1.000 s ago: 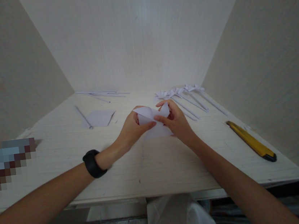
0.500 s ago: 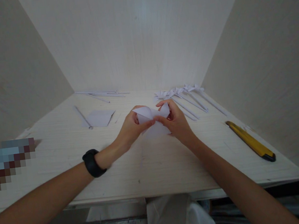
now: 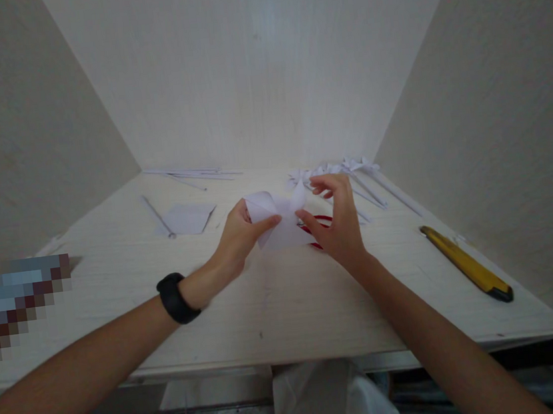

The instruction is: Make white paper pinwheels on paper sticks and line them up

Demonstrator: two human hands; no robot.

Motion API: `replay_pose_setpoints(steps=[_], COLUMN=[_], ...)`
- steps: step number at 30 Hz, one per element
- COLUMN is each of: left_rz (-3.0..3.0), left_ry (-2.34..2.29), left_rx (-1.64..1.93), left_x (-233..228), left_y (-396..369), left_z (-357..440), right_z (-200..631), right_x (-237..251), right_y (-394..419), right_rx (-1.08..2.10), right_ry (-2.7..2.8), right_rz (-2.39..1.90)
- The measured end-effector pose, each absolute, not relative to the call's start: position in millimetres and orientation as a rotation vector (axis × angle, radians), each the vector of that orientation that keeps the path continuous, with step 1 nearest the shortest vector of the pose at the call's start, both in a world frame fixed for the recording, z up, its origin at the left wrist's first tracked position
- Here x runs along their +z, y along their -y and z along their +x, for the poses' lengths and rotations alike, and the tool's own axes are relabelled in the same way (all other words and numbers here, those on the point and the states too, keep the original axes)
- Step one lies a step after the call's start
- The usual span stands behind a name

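Note:
A folded white paper piece point(image 3: 278, 219) is held a little above the pale wooden table point(image 3: 279, 307). My left hand point(image 3: 240, 237) pinches its left side between thumb and fingers; a black band sits on that wrist. My right hand point(image 3: 337, 223) pinches the paper's right corner, with the other fingers spread and raised. Under the paper and my right hand a red-handled object point(image 3: 319, 223) shows in part, lying on the table; what it is stays unclear.
A yellow utility knife point(image 3: 466, 263) lies at the right. Several white paper sticks with folded heads point(image 3: 354, 180) lie behind my right hand. A flat paper sheet point(image 3: 184, 218) with a thin stick lies at the left, paper strips point(image 3: 192, 173) by the back wall. Walls close three sides.
Both hands have lifted the paper slightly and opened it out. My right hand's fingers have spread apart, and the red-handled object under the paper has come into view.

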State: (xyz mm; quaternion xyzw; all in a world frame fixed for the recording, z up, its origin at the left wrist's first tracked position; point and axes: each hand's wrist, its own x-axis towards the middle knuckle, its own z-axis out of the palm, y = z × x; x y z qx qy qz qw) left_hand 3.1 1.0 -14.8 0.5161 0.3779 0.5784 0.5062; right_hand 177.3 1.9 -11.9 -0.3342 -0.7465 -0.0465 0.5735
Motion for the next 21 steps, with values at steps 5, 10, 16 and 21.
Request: replay_pose_setpoints(steps=[5, 10, 16, 21], left_rz=[1.241, 1.230, 1.196, 1.169], left_ry=[-0.937, -0.930, -0.892, -0.908], left_rx=[1.455, 1.467, 1.461, 1.479], left_x=[-13, -12, -11, -12], left_y=[-2, -1, 0, -2], left_z=[3, 3, 4, 4], right_z=[172, 158, 153, 153], right_x=[-11, -21, -27, -23], right_y=[13, 18, 17, 20], right_rx=[-0.482, -0.674, -0.854, -0.873], right_ry=[2.066, 2.339, 2.228, 2.137], right_rz=[-0.736, -0.760, -0.753, -0.793])
